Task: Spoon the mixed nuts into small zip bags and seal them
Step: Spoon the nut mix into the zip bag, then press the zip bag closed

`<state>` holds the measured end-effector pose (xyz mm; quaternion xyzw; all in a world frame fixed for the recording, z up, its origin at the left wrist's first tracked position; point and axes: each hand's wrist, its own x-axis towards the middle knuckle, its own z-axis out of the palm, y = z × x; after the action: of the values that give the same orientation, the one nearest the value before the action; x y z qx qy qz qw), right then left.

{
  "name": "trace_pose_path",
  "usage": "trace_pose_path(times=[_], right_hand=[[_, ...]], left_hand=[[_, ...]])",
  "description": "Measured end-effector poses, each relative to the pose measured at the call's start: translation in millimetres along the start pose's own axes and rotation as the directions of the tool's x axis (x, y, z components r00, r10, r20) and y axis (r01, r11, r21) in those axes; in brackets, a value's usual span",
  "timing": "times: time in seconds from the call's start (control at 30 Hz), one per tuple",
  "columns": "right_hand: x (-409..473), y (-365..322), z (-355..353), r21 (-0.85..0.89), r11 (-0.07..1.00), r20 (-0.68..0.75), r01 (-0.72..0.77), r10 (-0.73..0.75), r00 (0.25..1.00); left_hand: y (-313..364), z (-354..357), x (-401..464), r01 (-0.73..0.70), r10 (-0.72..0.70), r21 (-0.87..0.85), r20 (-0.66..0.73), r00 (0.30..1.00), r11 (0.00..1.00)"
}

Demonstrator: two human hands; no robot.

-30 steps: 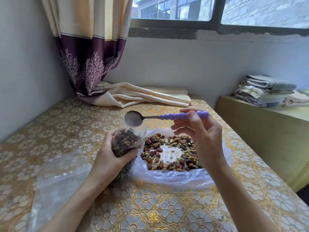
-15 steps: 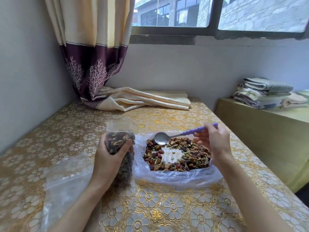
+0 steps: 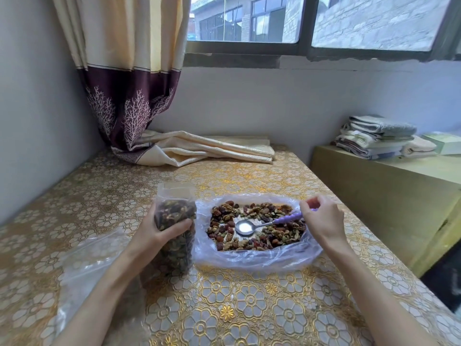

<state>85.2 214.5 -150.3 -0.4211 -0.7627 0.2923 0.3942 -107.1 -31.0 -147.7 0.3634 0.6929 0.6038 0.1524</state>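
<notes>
My left hand (image 3: 159, 233) grips a small clear zip bag (image 3: 175, 221) that stands upright on the table, nearly full of mixed nuts, its top open. To its right, mixed nuts (image 3: 259, 226) lie spread in a tray wrapped in a clear plastic bag (image 3: 254, 258). A metal spoon (image 3: 245, 227) with a purple handle rests bowl-up among the nuts, its bowl empty. My right hand (image 3: 321, 221) pinches the end of that handle.
A gold floral cloth covers the table (image 3: 237, 308). Clear plastic bags (image 3: 82, 268) lie flat at the left front. A curtain's end (image 3: 199, 148) lies on the table's far side. Folded towels (image 3: 376, 136) sit on a lower cabinet (image 3: 389, 193) to the right.
My right hand has brought the spoon down from above the zip bag's mouth into the tray of nuts. My left hand has stood the bag more upright.
</notes>
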Motion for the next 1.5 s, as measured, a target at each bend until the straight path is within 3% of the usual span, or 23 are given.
trace_pose_path(times=[0.13,0.27,0.4,0.43,0.5,0.6,0.7,0.8,1.0,1.13,1.27,1.37,1.5], right_hand=[[-2.4,0.4,0.0,-0.112,0.994,0.031,0.016,-0.012,0.999],[-5.5,-2.9,0.6,-0.223,0.974,0.053,0.032,-0.021,0.998],[-18.4,-20.9,3.3,-0.392,0.902,-0.106,0.180,-0.238,0.965],[-22.2,-30.0,5.5,-0.345,0.907,-0.103,0.241,-0.292,0.951],[-30.6,-51.5,12.9,-0.062,0.945,0.012,0.321,-0.321,0.947],[-43.6,-82.1,29.4,0.329,0.916,0.311,0.228,-0.333,0.890],[-50.7,-102.2,48.5,0.454,0.885,0.500,0.107,-0.352,0.791],[-57.7,-112.5,62.7,0.553,0.833,0.572,0.001,-0.381,0.727],[-72.3,-105.8,75.7,0.634,0.767,0.567,-0.099,-0.374,0.734],[-73.3,-110.4,70.8,0.622,0.783,0.513,-0.003,-0.405,0.756],[-70.5,-122.3,60.2,0.695,0.719,0.441,0.014,-0.442,0.781],[-75.2,-122.2,54.8,0.736,0.677,0.453,-0.006,-0.486,0.748],[-91.2,-105.5,57.9,0.654,0.754,0.609,-0.059,-0.479,0.632]], left_hand=[[4.2,-5.5,-5.2,0.110,-0.105,-0.020,0.168,0.980,0.994],[7.9,-19.7,-9.2,0.275,-0.203,-0.100,0.449,0.870,0.956],[3.9,-19.8,-5.5,0.308,-0.234,-0.134,0.395,0.888,0.942],[2.5,-18.6,-3.6,0.308,-0.229,-0.160,0.382,0.895,0.938],[0.4,-16.7,-1.7,0.288,-0.206,-0.195,0.354,0.912,0.938],[0.3,-14.1,-0.7,0.194,-0.136,-0.185,0.287,0.948,0.963],[5.0,-10.5,-1.8,0.099,-0.051,-0.183,0.248,0.967,0.978],[9.8,-7.4,-4.1,0.049,-0.021,-0.098,0.267,0.963,0.994],[16.1,-21.7,-8.3,0.125,-0.108,-0.014,0.406,0.907,0.992],[29.1,-21.7,-3.9,0.099,-0.108,0.045,0.298,0.948,0.994],[52.6,-25.8,-2.9,0.058,-0.069,0.052,0.263,0.962,0.997],[54.2,-28.0,-16.1,0.041,-0.042,0.008,0.314,0.949,0.999],[37.9,-23.3,-37.8,0.088,-0.081,-0.011,0.291,0.953,0.996]])
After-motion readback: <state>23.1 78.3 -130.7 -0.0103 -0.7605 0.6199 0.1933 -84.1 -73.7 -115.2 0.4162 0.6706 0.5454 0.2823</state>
